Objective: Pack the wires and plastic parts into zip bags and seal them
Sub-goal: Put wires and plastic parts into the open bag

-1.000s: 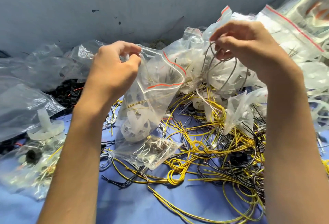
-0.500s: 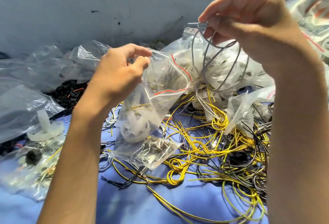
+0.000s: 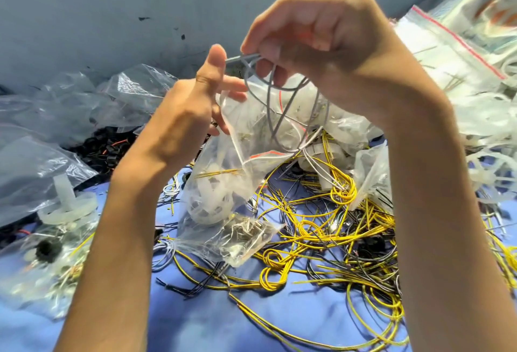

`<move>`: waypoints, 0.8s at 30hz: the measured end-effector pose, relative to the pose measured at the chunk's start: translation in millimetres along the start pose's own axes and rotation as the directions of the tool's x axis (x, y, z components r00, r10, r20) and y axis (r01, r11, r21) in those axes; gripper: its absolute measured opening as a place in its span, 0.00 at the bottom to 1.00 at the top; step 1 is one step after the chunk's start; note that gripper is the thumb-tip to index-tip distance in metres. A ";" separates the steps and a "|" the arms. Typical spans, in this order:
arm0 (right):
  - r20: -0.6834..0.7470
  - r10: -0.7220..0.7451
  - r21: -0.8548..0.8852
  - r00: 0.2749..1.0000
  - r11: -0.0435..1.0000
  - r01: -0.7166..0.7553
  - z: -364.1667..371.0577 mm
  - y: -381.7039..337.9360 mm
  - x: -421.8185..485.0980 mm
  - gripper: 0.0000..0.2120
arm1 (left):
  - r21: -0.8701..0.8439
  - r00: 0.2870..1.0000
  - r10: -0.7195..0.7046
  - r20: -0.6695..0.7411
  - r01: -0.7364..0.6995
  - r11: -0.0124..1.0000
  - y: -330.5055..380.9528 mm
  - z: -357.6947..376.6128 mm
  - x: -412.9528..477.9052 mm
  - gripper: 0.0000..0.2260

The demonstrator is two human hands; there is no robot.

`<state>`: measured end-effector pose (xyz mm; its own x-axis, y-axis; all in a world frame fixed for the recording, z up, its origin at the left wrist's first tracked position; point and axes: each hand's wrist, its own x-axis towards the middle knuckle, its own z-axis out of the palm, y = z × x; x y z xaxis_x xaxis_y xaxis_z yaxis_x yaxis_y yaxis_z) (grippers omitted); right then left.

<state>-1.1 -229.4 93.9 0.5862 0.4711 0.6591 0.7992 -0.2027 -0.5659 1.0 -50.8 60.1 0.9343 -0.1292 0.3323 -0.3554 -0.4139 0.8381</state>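
I look down on the blue worktop (image 3: 279, 323), strewn with a tangle of yellow and black wires (image 3: 321, 228), and on filled bags (image 3: 447, 52) heaped at the right. Above the tangle hangs the zip bag (image 3: 223, 161), with white plastic parts (image 3: 207, 206) already in its bottom and its red-lined mouth gaping. The left hand (image 3: 187, 111) pinches the bag's rim, thumb raised. The right hand (image 3: 335, 41) is curled round a coil of grey wire (image 3: 270, 94), held right at the mouth. Its loops hang across the opening, though I can't tell whether inside or in front. The risk, I'd judge, is the springy coil snagging the rim or uncurling outside, since only one side of the mouth is held.
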 end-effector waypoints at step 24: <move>0.007 0.076 0.240 0.997 0.968 -0.075 19.2 14.4 5.6 0.07 | 0.082 0.968 0.130 0.216 -0.151 0.985 1.3 0.4 -6.8 0.11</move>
<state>11.2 -213.2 79.9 0.6443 0.4603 0.6107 0.6973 -0.0258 -0.7163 -5.8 -50.8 58.7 0.8642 -0.3732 0.3375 -0.4885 -0.4619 0.7402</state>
